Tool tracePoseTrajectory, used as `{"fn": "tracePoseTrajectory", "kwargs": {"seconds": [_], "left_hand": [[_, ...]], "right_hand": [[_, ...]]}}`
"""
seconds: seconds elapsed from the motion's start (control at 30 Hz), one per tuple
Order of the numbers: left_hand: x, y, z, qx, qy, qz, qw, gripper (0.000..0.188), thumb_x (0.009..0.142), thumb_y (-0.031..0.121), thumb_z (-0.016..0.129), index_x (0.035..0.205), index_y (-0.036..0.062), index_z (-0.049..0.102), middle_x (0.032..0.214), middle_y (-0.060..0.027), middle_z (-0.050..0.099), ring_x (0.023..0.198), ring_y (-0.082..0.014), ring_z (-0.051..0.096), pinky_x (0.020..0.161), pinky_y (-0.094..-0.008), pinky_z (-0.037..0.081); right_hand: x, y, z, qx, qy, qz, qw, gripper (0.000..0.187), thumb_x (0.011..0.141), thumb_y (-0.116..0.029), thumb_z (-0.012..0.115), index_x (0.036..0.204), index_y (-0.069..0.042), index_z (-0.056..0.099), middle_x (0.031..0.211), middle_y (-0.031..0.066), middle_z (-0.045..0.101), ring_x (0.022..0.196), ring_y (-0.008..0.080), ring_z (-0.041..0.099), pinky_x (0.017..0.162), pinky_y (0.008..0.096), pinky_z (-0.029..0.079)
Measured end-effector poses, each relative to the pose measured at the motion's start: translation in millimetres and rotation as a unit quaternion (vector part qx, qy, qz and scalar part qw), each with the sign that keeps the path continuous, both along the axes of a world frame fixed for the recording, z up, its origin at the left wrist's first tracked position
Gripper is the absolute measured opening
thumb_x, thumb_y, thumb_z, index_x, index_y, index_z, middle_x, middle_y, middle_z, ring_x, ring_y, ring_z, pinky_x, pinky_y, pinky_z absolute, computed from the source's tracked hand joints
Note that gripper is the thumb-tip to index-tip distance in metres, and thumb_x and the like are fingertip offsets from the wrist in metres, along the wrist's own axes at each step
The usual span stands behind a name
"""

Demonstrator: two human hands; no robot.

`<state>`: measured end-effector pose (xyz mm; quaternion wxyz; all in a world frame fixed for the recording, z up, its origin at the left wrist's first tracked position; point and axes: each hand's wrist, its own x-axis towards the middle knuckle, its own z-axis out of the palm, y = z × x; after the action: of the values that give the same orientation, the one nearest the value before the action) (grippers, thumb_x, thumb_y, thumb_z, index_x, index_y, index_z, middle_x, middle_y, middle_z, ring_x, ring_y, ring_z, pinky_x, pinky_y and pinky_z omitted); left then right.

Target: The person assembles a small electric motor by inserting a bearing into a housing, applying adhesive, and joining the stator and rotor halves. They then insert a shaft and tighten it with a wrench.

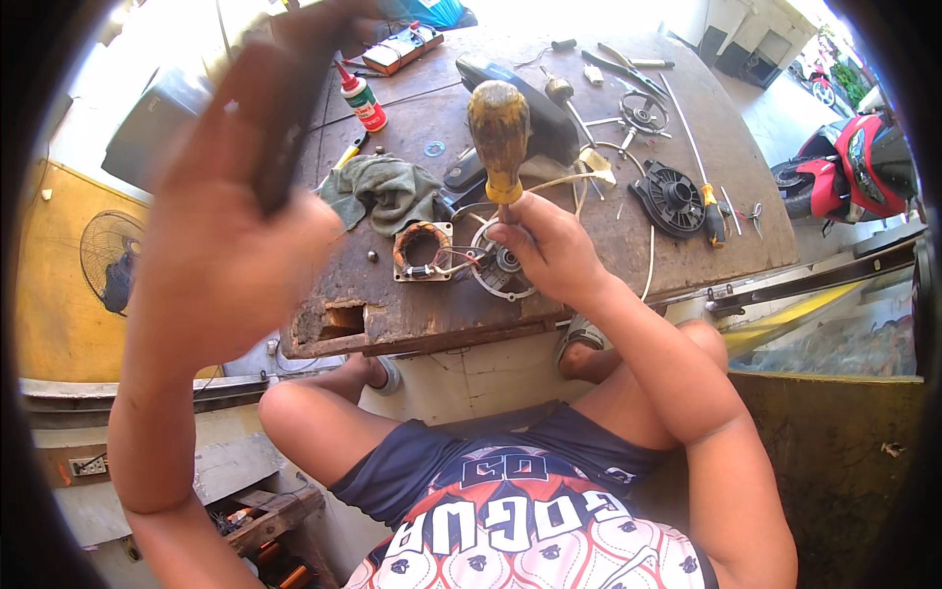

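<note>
My right hand [554, 250] grips a worn screwdriver [498, 133] low on its shank. It stands upright, its yellow-and-brown handle on top and its tip on or near a round metal motor housing [508, 282]; the exact contact is hidden by my fingers. My left hand [221, 255] is raised high at the left, smeared by motion. It is closed round a dark elongated object [289, 128] whose kind I cannot make out. Wires join the housing to a square stator with a copper winding [400, 253] just to its left.
A green-grey cloth [388, 191], a glue bottle [362, 96] and a black fan motor cover [672, 198] lie about the wooden table [589, 285]. Another screwdriver [713, 216], pliers [623, 64] and a spoked ring part [644, 113] are at the right. A red motorbike [868, 167] stands beyond.
</note>
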<state>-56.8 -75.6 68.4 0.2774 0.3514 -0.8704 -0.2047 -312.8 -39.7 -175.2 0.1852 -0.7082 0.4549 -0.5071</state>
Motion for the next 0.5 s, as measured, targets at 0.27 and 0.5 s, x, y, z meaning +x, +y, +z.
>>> {"fn": "tracePoseTrajectory", "kwargs": {"seconds": [0.27,0.5], "left_hand": [[51,-10,-79,0.114,0.043,0.074,0.990,0.094,0.075,0.002,0.065,0.167,0.0163,0.054,0.141,-0.0104,0.068,0.120,-0.0210,0.067,0.107,-0.0322,0.052],[109,-63,-211,0.100,-0.219,0.248,0.938,0.071,0.088,0.024,0.086,0.156,0.0201,0.065,0.145,-0.0170,0.069,0.120,-0.0395,0.071,0.108,-0.0493,0.056]], "right_hand": [[-4,1,5,-0.016,-0.011,-0.018,1.000,0.021,0.104,-0.011,0.078,0.114,0.000,0.064,0.097,0.0161,0.070,0.087,0.0351,0.073,0.078,0.0440,0.057],[-18,9,23,0.035,-0.089,-0.046,0.994,0.018,0.108,-0.012,0.076,0.112,0.000,0.064,0.093,0.0107,0.072,0.083,0.0193,0.069,0.079,0.0379,0.056]]}}
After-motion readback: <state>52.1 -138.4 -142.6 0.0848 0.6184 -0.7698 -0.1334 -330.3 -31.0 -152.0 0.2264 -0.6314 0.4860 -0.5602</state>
